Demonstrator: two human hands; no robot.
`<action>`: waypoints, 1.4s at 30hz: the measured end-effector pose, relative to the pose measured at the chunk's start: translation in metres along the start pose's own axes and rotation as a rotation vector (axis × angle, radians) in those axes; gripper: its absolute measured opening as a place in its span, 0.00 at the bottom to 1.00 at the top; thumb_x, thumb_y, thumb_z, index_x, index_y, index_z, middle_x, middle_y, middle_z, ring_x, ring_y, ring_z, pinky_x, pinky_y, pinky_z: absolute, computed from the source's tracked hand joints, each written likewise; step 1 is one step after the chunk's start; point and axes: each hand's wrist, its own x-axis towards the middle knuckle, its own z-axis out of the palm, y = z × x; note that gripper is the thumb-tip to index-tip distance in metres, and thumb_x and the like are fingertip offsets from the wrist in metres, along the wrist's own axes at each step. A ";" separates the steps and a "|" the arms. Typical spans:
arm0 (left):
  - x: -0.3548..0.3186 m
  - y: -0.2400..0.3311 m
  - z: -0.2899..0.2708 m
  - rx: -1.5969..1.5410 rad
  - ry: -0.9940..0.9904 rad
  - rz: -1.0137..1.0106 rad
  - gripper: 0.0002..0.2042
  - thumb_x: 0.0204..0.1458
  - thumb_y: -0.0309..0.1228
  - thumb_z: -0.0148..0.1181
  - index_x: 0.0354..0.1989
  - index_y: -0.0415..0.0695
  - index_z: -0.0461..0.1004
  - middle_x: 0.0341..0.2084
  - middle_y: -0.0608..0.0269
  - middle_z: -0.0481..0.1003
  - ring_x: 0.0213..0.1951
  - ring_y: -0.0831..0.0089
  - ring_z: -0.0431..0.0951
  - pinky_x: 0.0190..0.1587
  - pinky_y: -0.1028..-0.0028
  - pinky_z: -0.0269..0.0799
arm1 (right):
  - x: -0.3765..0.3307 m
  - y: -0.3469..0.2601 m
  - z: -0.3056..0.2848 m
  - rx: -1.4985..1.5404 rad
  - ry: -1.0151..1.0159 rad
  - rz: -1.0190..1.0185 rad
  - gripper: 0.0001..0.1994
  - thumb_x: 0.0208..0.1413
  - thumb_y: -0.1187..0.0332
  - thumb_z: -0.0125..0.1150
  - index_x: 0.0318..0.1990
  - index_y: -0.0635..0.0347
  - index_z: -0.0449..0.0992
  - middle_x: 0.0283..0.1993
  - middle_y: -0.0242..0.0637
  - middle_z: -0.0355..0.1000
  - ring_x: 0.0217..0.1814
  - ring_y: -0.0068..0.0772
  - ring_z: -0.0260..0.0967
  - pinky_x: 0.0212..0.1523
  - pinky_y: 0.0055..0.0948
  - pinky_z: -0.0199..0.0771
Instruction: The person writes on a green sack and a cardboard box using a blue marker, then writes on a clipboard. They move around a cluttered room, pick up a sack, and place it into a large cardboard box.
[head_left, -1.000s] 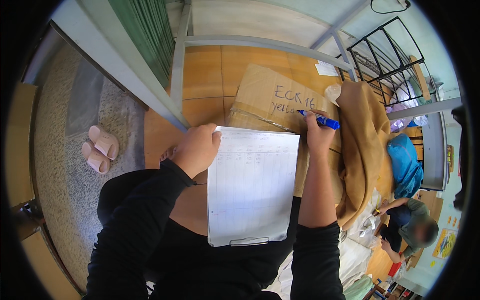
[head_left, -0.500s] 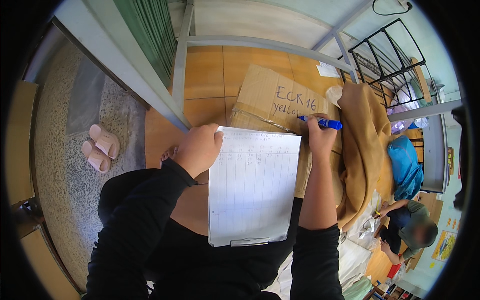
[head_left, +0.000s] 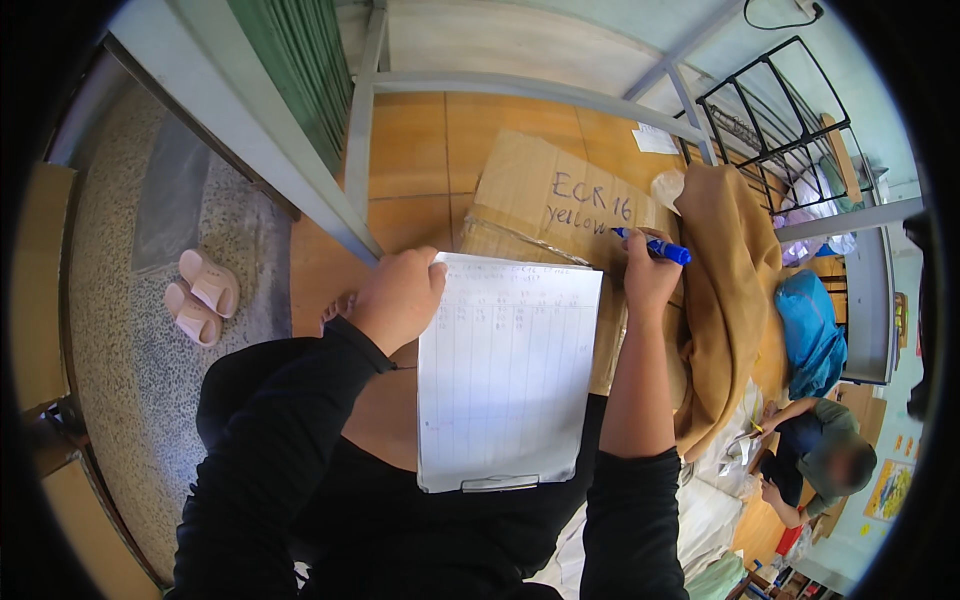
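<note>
My right hand (head_left: 650, 270) is closed round a blue marker (head_left: 668, 250), its dark tip at the end of the handwriting on a cardboard box (head_left: 510, 180). The box lies on the orange floor just beyond my knees, with dark blue writing on its top. My left hand (head_left: 400, 295) pinches the upper left corner of a clipboard with white paper (head_left: 505, 400), thumb on top. The paper is ruled into columns with handwritten entries near its top. A metal clip (head_left: 500, 482) sits at the edge nearest me, and the clipboard rests over my lap.
Brown cloth (head_left: 725, 290) is heaped right of the box. Beyond it lie a blue plastic bag (head_left: 808, 330) and a black metal rack (head_left: 775, 120). Pink slippers (head_left: 205, 295) stand at the left, past a grey metal post (head_left: 270, 120). Another person (head_left: 830, 455) sits at the lower right.
My right hand and the marker have shifted slightly right, and the last letter of the lower written line is now on the box. My left hand and the clipboard stay put.
</note>
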 end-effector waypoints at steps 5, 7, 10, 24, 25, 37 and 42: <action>0.001 0.000 0.000 -0.014 -0.026 -0.005 0.13 0.59 0.33 0.50 0.35 0.31 0.72 0.28 0.37 0.75 0.36 0.39 0.74 0.39 0.52 0.68 | 0.004 0.002 -0.004 0.031 -0.043 -0.004 0.09 0.48 0.71 0.64 0.34 0.71 0.78 0.30 0.38 0.77 0.33 0.24 0.72 0.39 0.25 0.72; 0.001 0.001 -0.001 -0.012 -0.023 -0.002 0.13 0.59 0.33 0.50 0.35 0.31 0.72 0.28 0.37 0.75 0.36 0.39 0.74 0.39 0.52 0.68 | 0.005 0.003 -0.003 0.060 -0.043 -0.024 0.10 0.48 0.71 0.63 0.34 0.71 0.78 0.30 0.38 0.77 0.33 0.25 0.72 0.39 0.25 0.72; 0.000 0.003 -0.002 0.010 -0.019 -0.003 0.14 0.59 0.33 0.49 0.36 0.31 0.73 0.30 0.37 0.75 0.37 0.40 0.75 0.41 0.53 0.69 | 0.005 0.003 -0.005 0.010 -0.054 -0.020 0.09 0.48 0.71 0.63 0.34 0.70 0.78 0.29 0.36 0.76 0.32 0.24 0.71 0.37 0.24 0.71; 0.001 0.004 -0.004 0.055 -0.068 -0.031 0.15 0.60 0.33 0.49 0.39 0.32 0.74 0.33 0.37 0.77 0.39 0.41 0.76 0.45 0.53 0.71 | 0.006 0.004 -0.014 0.069 0.062 0.036 0.09 0.49 0.70 0.63 0.33 0.70 0.77 0.27 0.34 0.74 0.30 0.23 0.68 0.35 0.26 0.70; 0.001 0.004 -0.004 0.048 -0.061 -0.032 0.15 0.60 0.34 0.49 0.39 0.32 0.74 0.33 0.37 0.77 0.39 0.41 0.76 0.44 0.53 0.71 | 0.007 0.004 -0.014 0.038 0.081 0.028 0.09 0.49 0.70 0.63 0.33 0.69 0.77 0.27 0.34 0.74 0.30 0.24 0.68 0.36 0.26 0.70; 0.001 0.005 -0.004 0.038 -0.060 -0.035 0.15 0.60 0.33 0.48 0.37 0.31 0.74 0.32 0.37 0.76 0.38 0.41 0.75 0.43 0.53 0.70 | 0.005 0.005 -0.016 -0.012 0.059 0.039 0.10 0.47 0.68 0.63 0.31 0.70 0.78 0.27 0.40 0.76 0.31 0.26 0.71 0.38 0.27 0.72; 0.001 0.005 -0.004 0.011 -0.059 -0.028 0.14 0.60 0.33 0.49 0.36 0.31 0.73 0.31 0.36 0.76 0.38 0.41 0.75 0.43 0.53 0.70 | 0.008 0.002 -0.022 -0.145 0.064 -0.001 0.10 0.46 0.68 0.62 0.31 0.69 0.78 0.27 0.40 0.75 0.30 0.27 0.70 0.38 0.28 0.72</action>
